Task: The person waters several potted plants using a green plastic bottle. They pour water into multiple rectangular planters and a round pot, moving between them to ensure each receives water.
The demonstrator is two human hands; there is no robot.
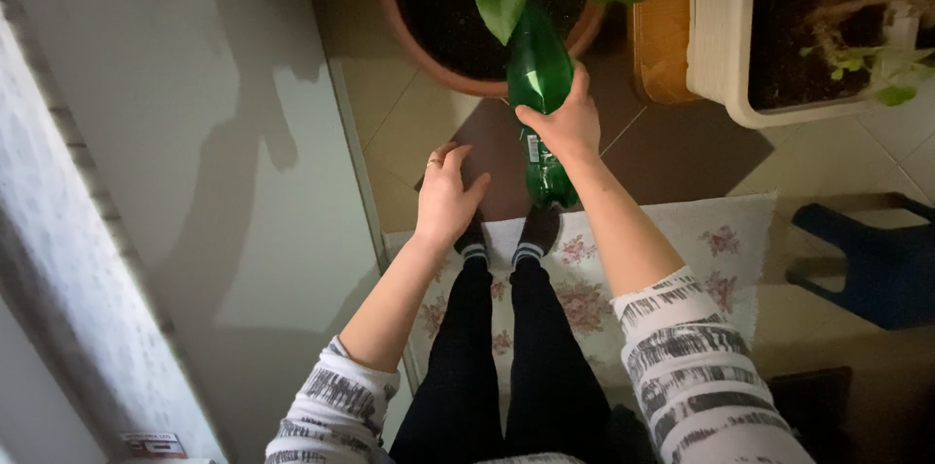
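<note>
1 view only, from a camera worn on the person's head. It faces almost straight down, along the body to the floor (429, 123). The sleeves and legs fill the near, lower edge; the feet stand on a floral rug (721, 240) at mid-frame. The round plant pot (409, 31) lies farthest, at the top edge. A white wall (195, 133) runs down the left side.
</note>
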